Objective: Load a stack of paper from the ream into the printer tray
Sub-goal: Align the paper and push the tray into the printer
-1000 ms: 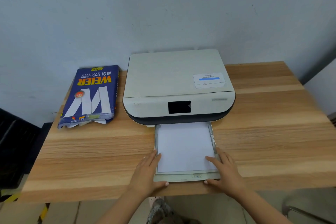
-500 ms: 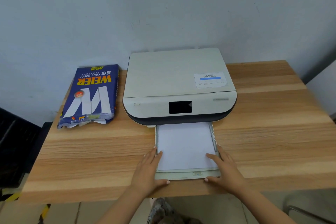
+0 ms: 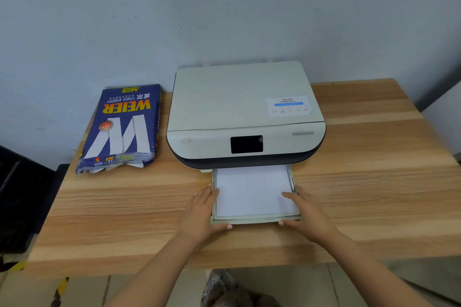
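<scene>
A pale grey printer (image 3: 244, 112) stands at the back of a wooden table. Its paper tray (image 3: 252, 220) sticks out of the front, partly slid in, with a stack of white paper (image 3: 252, 192) lying flat in it. My left hand (image 3: 203, 212) holds the tray's front left corner, thumb on the front edge and fingers along the side. My right hand (image 3: 305, 214) holds the front right corner the same way, fingers resting on the paper's edge. The blue paper ream (image 3: 122, 127) lies left of the printer, its near end torn open.
The wooden table (image 3: 374, 169) reaches the wall behind the printer. A dark object (image 3: 22, 202) stands off the table's left edge. Floor shows below the front edge.
Both hands have moved away from me with the tray, which has slid further into the printer. Less paper shows now.
</scene>
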Tool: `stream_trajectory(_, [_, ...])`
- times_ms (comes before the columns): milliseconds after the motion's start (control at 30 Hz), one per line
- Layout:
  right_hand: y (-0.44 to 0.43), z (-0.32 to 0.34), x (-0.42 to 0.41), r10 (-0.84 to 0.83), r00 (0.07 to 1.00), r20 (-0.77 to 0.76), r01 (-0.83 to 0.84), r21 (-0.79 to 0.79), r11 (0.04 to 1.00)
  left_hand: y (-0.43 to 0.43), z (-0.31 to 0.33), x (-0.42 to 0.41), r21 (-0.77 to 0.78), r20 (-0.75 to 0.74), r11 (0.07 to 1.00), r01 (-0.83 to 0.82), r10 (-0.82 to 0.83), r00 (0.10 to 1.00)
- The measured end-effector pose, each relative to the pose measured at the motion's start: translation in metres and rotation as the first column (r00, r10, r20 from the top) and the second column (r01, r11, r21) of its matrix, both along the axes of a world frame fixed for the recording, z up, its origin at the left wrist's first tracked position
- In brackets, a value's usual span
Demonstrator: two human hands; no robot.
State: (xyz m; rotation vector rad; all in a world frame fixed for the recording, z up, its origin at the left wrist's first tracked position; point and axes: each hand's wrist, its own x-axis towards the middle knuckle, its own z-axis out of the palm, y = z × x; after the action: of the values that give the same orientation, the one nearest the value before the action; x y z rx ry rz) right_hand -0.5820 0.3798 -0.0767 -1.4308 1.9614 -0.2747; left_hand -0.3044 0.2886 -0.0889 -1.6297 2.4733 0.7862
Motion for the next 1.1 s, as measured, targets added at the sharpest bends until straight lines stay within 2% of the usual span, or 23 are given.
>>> stream_trajectory(433, [-0.019, 0.007, 0.002, -0.042, 0.999, -0.013, 0.042, -0.019, 0.999, -0.011, 0.007, -0.009, -0.061, -0.034, 0.996, -0.068, 0.066, 0.997])
stream_trajectory(667, [-0.033, 0.006, 0.007, -0.122, 0.990, -0.067, 0.119, -0.052, 0.992, -0.020, 0.007, -0.013, -0.076, -0.065, 0.982, -0.171, 0.166, 0.984])
stream_trajectory(867, [-0.041, 0.004, 0.005, -0.135, 0.984, -0.115, 0.130, -0.054, 0.990, -0.026, 0.007, -0.014, -0.114, -0.089, 0.979, -0.168, 0.159, 0.983])
stream_trajectory(967, [-0.045, 0.005, 0.006, -0.141, 0.975, -0.170, 0.131, -0.066, 0.989, -0.027, 0.008, -0.016, -0.140, -0.059, 0.975, -0.173, 0.167, 0.984])
stream_trajectory(1100, [-0.042, 0.006, 0.011, -0.122, 0.934, -0.337, 0.069, -0.165, 0.984, -0.022, 0.012, -0.020, -0.231, 0.058, 0.960, -0.162, 0.180, 0.982])
